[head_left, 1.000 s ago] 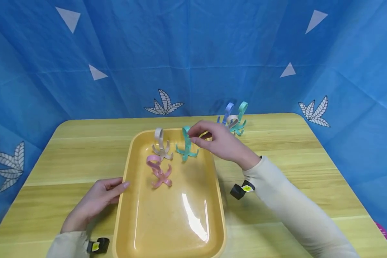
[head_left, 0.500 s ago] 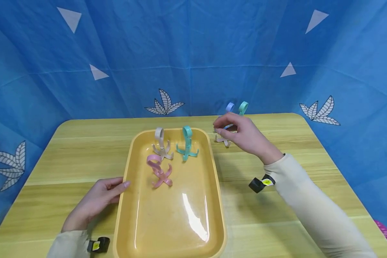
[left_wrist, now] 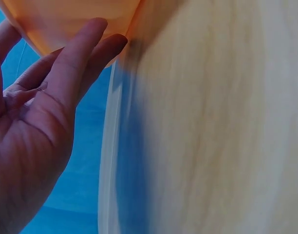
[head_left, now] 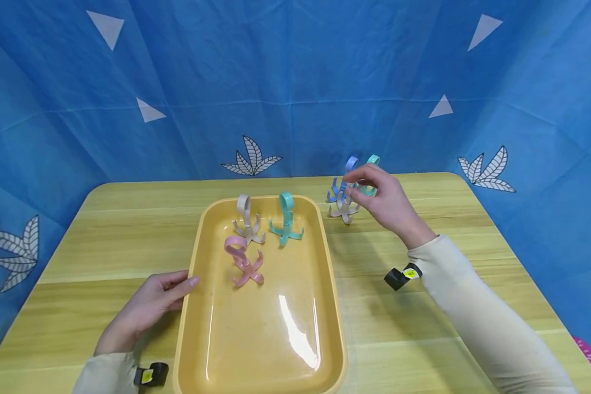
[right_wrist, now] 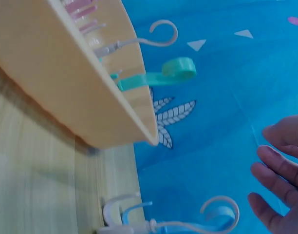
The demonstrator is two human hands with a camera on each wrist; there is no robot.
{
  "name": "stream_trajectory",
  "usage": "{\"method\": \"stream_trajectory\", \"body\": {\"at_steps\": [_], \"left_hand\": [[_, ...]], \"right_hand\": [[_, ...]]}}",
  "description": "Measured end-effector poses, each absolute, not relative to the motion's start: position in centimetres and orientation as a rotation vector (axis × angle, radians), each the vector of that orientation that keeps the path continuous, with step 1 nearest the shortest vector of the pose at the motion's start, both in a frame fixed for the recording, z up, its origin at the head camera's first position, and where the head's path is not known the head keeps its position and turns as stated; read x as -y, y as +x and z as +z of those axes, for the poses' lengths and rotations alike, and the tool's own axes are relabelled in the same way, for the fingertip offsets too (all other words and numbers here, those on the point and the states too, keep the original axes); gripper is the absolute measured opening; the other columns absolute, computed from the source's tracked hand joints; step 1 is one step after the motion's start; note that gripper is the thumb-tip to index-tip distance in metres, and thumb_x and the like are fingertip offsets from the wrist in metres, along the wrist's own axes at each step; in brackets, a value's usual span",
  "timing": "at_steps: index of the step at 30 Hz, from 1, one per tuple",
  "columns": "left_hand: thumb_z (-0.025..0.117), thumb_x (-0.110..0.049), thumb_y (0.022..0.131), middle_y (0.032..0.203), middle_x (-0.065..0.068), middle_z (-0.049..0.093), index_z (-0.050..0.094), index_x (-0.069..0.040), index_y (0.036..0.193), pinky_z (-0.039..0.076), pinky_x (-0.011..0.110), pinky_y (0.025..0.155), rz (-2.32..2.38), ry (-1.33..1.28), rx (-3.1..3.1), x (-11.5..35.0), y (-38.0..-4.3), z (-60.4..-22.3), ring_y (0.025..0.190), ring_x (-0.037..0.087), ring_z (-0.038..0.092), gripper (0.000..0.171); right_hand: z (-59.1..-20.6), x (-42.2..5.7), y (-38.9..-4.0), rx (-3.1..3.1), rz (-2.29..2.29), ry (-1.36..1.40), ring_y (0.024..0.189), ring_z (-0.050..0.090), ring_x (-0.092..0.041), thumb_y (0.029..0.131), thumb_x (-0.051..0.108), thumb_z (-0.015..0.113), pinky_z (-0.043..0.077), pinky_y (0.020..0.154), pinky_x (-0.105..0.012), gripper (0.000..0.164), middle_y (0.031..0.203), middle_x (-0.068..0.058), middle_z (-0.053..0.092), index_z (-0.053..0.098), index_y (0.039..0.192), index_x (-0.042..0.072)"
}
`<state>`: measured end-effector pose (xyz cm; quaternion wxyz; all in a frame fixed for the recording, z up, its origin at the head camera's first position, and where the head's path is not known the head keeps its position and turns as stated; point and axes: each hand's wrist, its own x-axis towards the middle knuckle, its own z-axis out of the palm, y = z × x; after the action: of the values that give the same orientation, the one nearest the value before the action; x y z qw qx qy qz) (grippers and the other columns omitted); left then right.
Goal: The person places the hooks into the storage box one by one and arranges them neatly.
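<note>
A blue curtain (head_left: 226, 65) backs a wooden table (head_left: 473, 230), and on that sits a yellow tray (head_left: 256, 328). As for progress, I judge the sorting of hooks about halfway: three are in the tray and three on the tabletop, just beyond its far right corner.

The left hand (head_left: 160, 298) holds the tray's left side, thumb over the rim and fingers along the outer wall. The right hand (head_left: 381, 197) has nothing in its grip — thumb and forefinger stand a modest gap apart, the other fingers loosely bent — and it hovers by the outside group.

Inside, toward the far end, are a white hook (head_left: 248, 233), a green hook (head_left: 286, 227) and, nearer, a pink hook (head_left: 247, 267). Outside, a second white hook (head_left: 345, 209) stands in front of a blue hook (head_left: 337, 191); a second green hook (head_left: 374, 159) is partly hidden behind the right hand.
</note>
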<state>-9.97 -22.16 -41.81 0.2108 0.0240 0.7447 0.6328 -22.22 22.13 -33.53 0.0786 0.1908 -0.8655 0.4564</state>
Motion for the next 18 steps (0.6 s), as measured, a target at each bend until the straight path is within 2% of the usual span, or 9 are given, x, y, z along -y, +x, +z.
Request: {"method": "stream_trajectory", "body": {"at_steps": [12, 18], "left_hand": [[0.055, -0.023, 0.103, 0.126, 0.027, 0.058, 0.043, 0.017, 0.137, 0.055, 0.036, 0.085, 1.742, 0.091, -2.07, 22.1, -10.0, -41.6, 0.104, 0.021, 0.065, 0.054], [0.055, -0.024, 0.103, 0.124, 0.026, 0.06, 0.044, 0.017, 0.137, 0.055, 0.035, 0.085, 1.732, 0.093, -2.071, 22.2, -10.0, -41.5, 0.104, 0.021, 0.065, 0.054]], "right_hand": [[-35.0, -23.4, -23.4, 2.624, 1.367, 0.498, 0.132, 0.041, -0.022, 0.094, 0.012, 0.068, 0.033, 0.11, -0.046, 0.036, 0.134, -0.003, 0.054, 0.062, 0.129, 0.005], [-35.4, -23.6, -24.1, 2.681, 1.31, 0.51, 0.131, 0.042, -0.026, 0.095, 0.01, 0.066, 0.035, 0.109, -0.046, 0.038, 0.136, -0.005, 0.051, 0.06, 0.132, 0.005]]}}
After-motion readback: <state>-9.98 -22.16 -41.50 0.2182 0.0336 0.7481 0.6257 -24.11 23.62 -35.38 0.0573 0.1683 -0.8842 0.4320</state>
